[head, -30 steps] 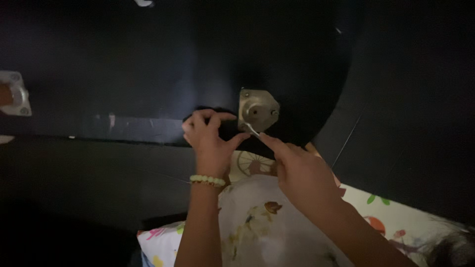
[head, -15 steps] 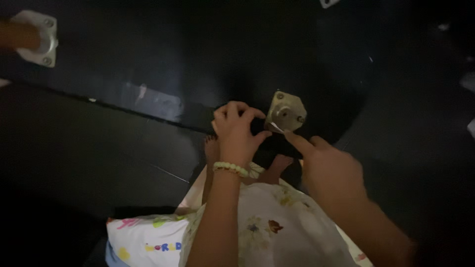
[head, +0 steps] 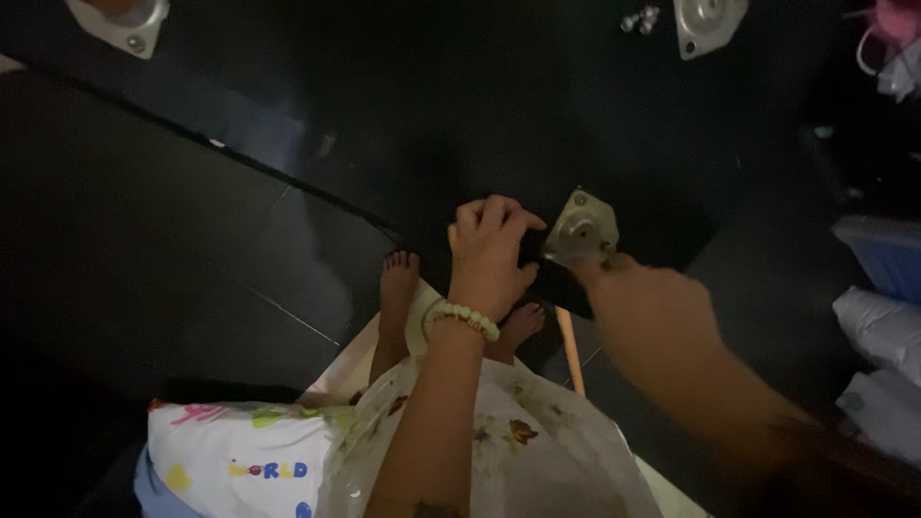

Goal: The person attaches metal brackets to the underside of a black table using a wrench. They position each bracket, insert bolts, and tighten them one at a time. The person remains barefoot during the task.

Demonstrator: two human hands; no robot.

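Your left hand (head: 487,251) curls its fingers at the metal plate's (head: 581,231) edge; your blurred right hand (head: 662,331) touches it below, grip unclear.

I count three metal plates: one (head: 579,231) by my two hands, left (head: 489,251) and right (head: 662,326), one (head: 708,21) at the top, one (head: 120,21) at the top left. One small cluster of screws (head: 638,18), number unclear. Two bare feet (head: 398,278). One bead bracelet (head: 463,317). One printed pillow (head: 230,460).
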